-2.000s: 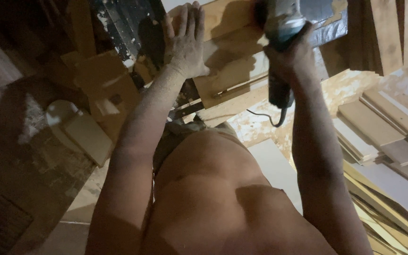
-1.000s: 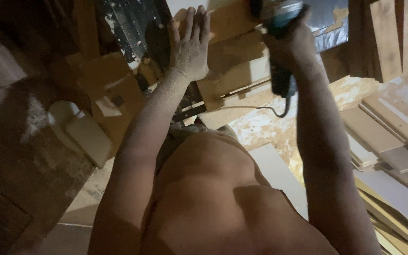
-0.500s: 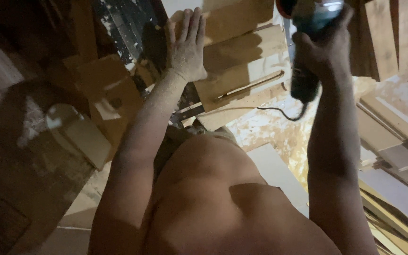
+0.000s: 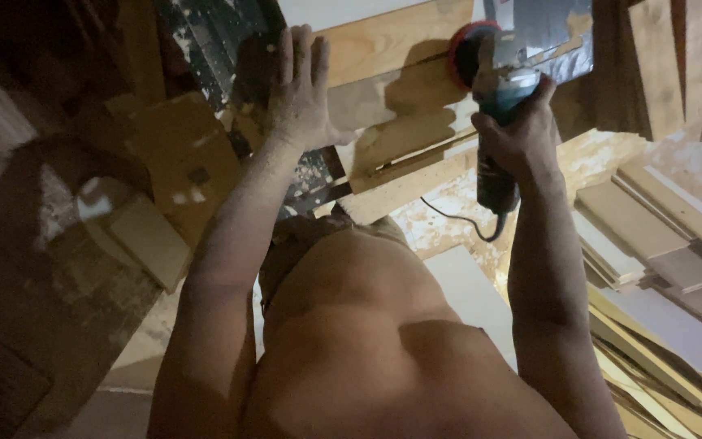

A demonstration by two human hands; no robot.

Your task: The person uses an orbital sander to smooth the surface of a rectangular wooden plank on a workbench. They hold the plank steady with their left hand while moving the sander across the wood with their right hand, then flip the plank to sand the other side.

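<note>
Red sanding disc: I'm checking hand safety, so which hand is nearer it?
Right. The right hand grips the grinder just below the disc; the left hand lies flat on the plank, farther away.

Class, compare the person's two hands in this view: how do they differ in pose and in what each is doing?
The left hand lies open and flat, fingers spread, pressed on the wooden board; the right hand is curled into a closed grip. The left hand holds nothing, while the right hand grasps the body of a corded angle grinder with a red-rimmed disc. Both are bare, dusty and raised in front of the person.
</note>
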